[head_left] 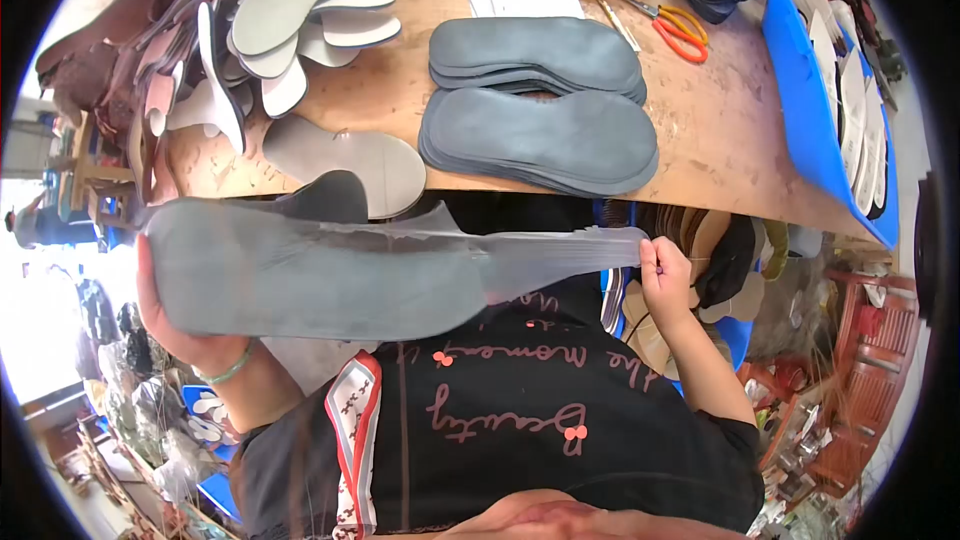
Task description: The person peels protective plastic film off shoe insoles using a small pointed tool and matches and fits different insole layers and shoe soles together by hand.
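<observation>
Wooden tabletop [725,115] ahead, left hand [192,345] cradles insole [320,285], right fingers [668,265] pinch film [565,256].

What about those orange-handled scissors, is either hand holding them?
No, the scissors lie on the table, away from the left hand and the right hand.

Insole workshop — stacked grey insoles [540,135], orange-handled scissors [660,14], wooden workbench [720,130].

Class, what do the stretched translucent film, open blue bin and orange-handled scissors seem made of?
Stretched translucent film: probably thin, glossy plastic; it wrinkles and looks see-through.
Open blue bin: likely smooth plastic, judging by even colour.
Orange-handled scissors: bright handles suggest plastic; blades, perhaps metal.
</observation>
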Demonstrator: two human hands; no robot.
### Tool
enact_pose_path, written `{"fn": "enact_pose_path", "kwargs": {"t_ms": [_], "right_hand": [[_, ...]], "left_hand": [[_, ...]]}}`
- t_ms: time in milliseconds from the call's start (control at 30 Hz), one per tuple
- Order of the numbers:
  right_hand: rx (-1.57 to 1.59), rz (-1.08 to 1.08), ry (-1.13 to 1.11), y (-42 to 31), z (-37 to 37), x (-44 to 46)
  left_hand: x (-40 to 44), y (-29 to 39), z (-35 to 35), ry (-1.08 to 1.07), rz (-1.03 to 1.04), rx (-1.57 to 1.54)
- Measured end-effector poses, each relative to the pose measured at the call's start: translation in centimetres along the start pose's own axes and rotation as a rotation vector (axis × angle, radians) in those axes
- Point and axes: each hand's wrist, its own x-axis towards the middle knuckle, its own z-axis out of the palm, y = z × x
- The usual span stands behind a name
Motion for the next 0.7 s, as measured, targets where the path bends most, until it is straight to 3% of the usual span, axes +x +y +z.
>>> {"fn": "enact_pose_path", "kwargs": {"t_ms": [67, 167, 200, 267, 300, 367, 433, 467, 500, 533, 567, 633, 700], "right_hand": [[-0.083, 0.023, -0.027, 2.5, 0.6, -1.3], [-0.206, 0.095, -0.079, 5.7, 1.8, -2.7], [-0.263, 0.138, -0.102, 6.8, 2.2, -3.2], [-0.365, 0.251, -0.128, 11.7, 2.7, -5.0], [-0.494, 0.320, -0.207, 14.5, 2.8, -6.3], [-0.560, 0.267, -0.372, 14.3, 2.9, -7.8], [-0.558, 0.375, -0.534, 13.4, 4.2, -8.5], [-0.454, 0.481, -0.563, 13.5, 4.9, -8.7], [-0.481, 0.460, -0.546, 16.0, 6.9, -10.0], [-0.381, 0.484, -0.553, 14.0, 6.5, -9.1], [-0.231, 0.791, -0.662, 12.5, 6.6, -7.7], [-0.073, 0.612, -0.665, 17.2, 8.9, -9.8], [-0.135, 0.570, -0.588, 18.7, 9.7, -10.7]], "left_hand": [[-0.1, 0.8, 0.0, 0.091, 0.025, 0.048], [0.1, 2.0, -1.4, -0.042, 0.072, 0.131], [-0.1, 1.3, -0.6, 0.137, 0.330, 0.517], [0.4, 1.9, -0.8, 0.206, 0.448, 0.658], [0.6, 2.3, -1.4, 0.180, 0.447, 0.633], [1.0, 3.7, -2.2, 0.136, 0.442, 0.580], [1.6, 5.0, -3.5, 0.116, 0.439, 0.624], [2.0, 5.3, -3.6, 0.099, 0.443, 0.637], [2.3, 5.1, -3.3, 0.080, 0.437, 0.653], [2.8, 5.2, -3.6, 0.053, 0.420, 0.663], [3.2, 5.2, -3.7, 0.028, 0.404, 0.666], [3.9, 4.7, -3.5, -0.045, 0.352, 0.647], [4.3, 3.4, -2.4, -0.152, 0.290, 0.546]]}}
